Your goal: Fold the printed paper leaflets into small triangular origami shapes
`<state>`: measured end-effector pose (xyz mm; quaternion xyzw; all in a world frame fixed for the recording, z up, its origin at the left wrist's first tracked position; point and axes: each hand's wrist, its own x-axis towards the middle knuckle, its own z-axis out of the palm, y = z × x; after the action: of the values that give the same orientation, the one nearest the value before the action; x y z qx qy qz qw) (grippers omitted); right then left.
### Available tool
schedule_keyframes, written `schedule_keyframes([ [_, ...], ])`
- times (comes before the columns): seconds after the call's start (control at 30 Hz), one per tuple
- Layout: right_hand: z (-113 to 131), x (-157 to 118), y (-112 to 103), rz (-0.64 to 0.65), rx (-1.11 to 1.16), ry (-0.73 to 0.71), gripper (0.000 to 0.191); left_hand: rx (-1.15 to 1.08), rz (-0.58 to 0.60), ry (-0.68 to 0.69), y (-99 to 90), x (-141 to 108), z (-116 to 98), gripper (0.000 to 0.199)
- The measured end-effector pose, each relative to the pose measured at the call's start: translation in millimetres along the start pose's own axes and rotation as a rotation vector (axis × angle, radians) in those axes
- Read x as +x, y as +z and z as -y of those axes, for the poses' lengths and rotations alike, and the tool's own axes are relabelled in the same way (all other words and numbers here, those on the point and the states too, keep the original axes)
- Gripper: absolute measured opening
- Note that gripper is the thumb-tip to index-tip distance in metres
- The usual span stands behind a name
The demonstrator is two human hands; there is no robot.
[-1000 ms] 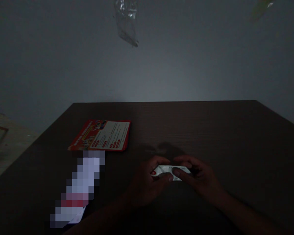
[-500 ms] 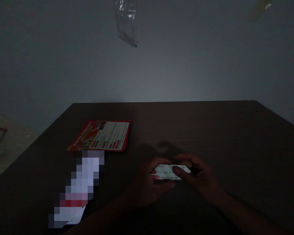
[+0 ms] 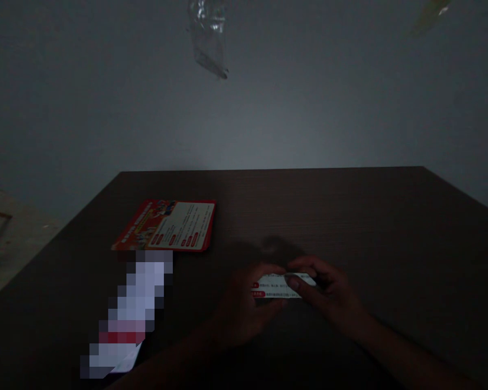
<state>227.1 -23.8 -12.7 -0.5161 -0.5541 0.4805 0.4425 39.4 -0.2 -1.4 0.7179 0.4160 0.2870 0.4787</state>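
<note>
Low in the middle of the view, both hands hold a folded leaflet [image 3: 274,286], a narrow white strip with dark print and red labels at its left end. My left hand [image 3: 248,303] is closed round the left end, fingers along the far edge and thumb below the near edge. My right hand [image 3: 329,290] pinches the right part, its thumb lying on the printed face and its fingers curled behind. The underside of the leaflet is hidden. Left of the hands lies a stack of red and white printed leaflets [image 3: 183,225].
A lit device with a pixelated screen [image 3: 136,303] lies at the left, near the leaflet stack and my left forearm. The dark wooden table [image 3: 329,211] meets a grey wall [image 3: 309,108]. A clear plastic bag [image 3: 209,40] hangs on the wall.
The leaflet has tilted very slightly in my hands, so its print shows a little more clearly. My grip is nearly the same, and the things on the table have not moved.
</note>
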Motion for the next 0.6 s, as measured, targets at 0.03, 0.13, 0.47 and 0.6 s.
schedule_keyframes([
  [0.03,0.6,0.0,-1.0,0.002,-0.029,-0.015,0.016,0.009,-0.011,0.011,-0.2,-0.1,0.2,0.035],
  [0.13,3.1,-0.2,-4.0,0.035,-0.104,-0.09,0.015,-0.018,-0.035,0.019,-1.1,0.7,0.2,0.031],
  [0.47,4.0,6.2,-3.2,0.042,-0.132,-0.32,0.007,-0.031,-0.033,0.099,-1.6,6.5,1.8,0.015],
  [0.6,4.1,5.7,-3.1,0.051,-0.116,-0.315,0.004,-0.043,-0.042,0.087,-1.4,5.3,0.9,0.016],
])
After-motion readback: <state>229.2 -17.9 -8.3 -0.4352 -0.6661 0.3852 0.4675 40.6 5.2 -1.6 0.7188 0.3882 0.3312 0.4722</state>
